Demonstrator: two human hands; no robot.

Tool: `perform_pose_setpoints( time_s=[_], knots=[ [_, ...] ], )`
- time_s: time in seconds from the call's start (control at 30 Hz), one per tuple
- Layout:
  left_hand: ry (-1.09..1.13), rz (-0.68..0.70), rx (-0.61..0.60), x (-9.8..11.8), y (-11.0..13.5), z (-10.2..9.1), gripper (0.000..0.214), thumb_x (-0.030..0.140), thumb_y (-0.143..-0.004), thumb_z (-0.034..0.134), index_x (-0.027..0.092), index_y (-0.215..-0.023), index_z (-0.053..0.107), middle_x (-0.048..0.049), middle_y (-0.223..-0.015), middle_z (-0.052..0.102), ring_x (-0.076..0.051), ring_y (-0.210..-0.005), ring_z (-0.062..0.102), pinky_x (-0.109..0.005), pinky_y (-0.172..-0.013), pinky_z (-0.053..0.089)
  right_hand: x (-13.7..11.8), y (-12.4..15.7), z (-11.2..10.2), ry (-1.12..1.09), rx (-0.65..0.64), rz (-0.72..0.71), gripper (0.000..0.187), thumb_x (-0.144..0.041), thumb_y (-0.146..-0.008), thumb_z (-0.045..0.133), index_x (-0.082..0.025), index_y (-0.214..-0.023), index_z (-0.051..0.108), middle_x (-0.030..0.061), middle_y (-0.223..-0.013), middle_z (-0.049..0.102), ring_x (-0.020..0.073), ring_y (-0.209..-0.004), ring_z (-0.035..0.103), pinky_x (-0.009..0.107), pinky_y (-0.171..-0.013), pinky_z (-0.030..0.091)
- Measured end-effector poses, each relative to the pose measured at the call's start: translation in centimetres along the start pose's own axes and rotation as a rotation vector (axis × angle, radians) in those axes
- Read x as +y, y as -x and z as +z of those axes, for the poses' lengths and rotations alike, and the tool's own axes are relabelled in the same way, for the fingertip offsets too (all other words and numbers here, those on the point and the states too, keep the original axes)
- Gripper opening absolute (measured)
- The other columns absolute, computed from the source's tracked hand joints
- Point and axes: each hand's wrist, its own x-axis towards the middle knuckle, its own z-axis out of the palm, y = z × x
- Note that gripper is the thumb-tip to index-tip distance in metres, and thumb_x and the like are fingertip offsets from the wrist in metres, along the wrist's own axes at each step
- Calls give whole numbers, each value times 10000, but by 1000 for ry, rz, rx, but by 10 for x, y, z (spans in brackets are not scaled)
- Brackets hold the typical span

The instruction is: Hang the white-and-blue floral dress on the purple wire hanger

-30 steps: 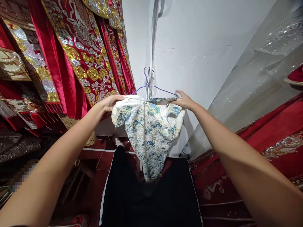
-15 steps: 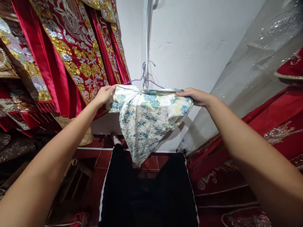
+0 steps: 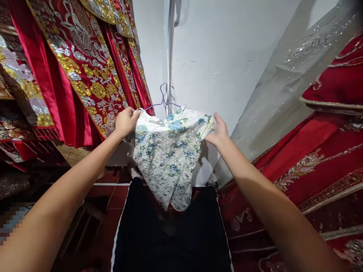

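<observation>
- The work in hand looks like straightening a patterned garment (image 3: 167, 158) on a thin purple hanger (image 3: 163, 99), with its shoulder line drawn out between the two hands
- The garment hangs in front of the person, above the dark trousers (image 3: 170, 238), its white, blue and green cloth creased and its hem uneven at the bottom
- The hanger's hook rises out of the neckline just beside a pale upright pole (image 3: 169, 49); whether it rests on anything there cannot be told
- Judging by the lie of the cloth, the next move calls for even tension at both shoulders and a light touch, as the thin wire may twist and let the fabric slip
- The left hand (image 3: 125, 121) is closed in a pinch at the shoulder, thumb and curled fingers together on the cloth, back of the hand mostly showing
- The right hand (image 3: 219, 130) looks loosely spread at the short sleeve (image 3: 206, 125), one digit standing up beside it and other fingers passing behind the cloth; whether they pinch any fabric cannot be told
- Both arms reach forward nearly straight, converging on the garment from either side, with the hands at about the same height
</observation>
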Motion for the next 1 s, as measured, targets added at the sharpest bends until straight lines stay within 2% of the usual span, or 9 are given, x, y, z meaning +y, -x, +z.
perform_pose_setpoints(
  time_s=[0.1,0.2,0.33,0.47,0.53,0.63,0.73,0.87,1.0],
  knots=[
    [-5,-40,50,13,-3,-2,447,583,-915,452,184,-917,653,-89,-836,686,-237,-757,592,-302,-673,379,-27,-6,14,-105,-48,-104,250,-436,-898,520,-219,-881,642,44,-815,720,254,-976,691,475,-940,538],
    [58,-62,54,24,-7,-2,461,582,-935,408,185,-903,639,-75,-844,683,-216,-752,581,-290,-679,383,-42,-11,52,-92,-170,-176,275,-458,-923,517,-225,-961,659,46,-874,725,247,-1034,679,464,-961,529],
    [137,-28,55,22,-2,0,387,543,-903,491,180,-912,626,-68,-872,679,-200,-773,576,-272,-700,389,-38,11,92,167,-370,-55,343,-496,-868,632,-197,-1031,675,59,-896,728,255,-1019,678,454,-949,538],
    [339,-6,42,16,21,10,452,530,-957,379,179,-796,615,-53,-769,638,-175,-742,571,-263,-713,411,-24,43,85,446,-737,250,488,-582,-781,702,-185,-1065,705,103,-1060,729,267,-1026,670,441,-934,534],
    [508,-61,-1,24,35,17,546,603,-958,316,183,-780,616,-46,-728,623,-166,-699,574,-259,-672,429,-11,48,71,511,-808,317,600,-679,-781,636,-185,-1115,701,129,-1177,697,288,-1098,644,465,-969,508],
    [780,-187,-83,55,52,24,674,738,-913,232,196,-832,624,-42,-702,621,-159,-634,588,-260,-600,453,19,44,55,761,-536,166,691,-674,-754,677,-209,-1264,635,146,-1367,588,329,-1259,537,513,-1079,402],
    [1078,-258,-283,96,57,23,817,819,-859,113,193,-873,638,-67,-746,651,-170,-678,639,-280,-628,511,52,40,48,1004,-219,-49,800,-641,-751,709,-250,-1417,501,133,-1510,440,344,-1400,363,527,-1159,266],
    [1411,-290,-582,124,57,17,732,792,-863,316,156,-952,668,-118,-886,712,-215,-858,695,-344,-797,561,69,51,33,887,-229,-33,607,-694,-821,580,-204,-1172,656,96,-1193,671,293,-1117,598,441,-971,459],
    [1314,-409,-732,97,66,10,443,494,-826,648,163,-1119,675,-121,-1097,726,-273,-1057,679,-398,-954,526,48,68,-4,609,-167,80,519,-660,-741,699,-165,-895,707,79,-875,734,238,-783,676,345,-712,527]
  ],
)
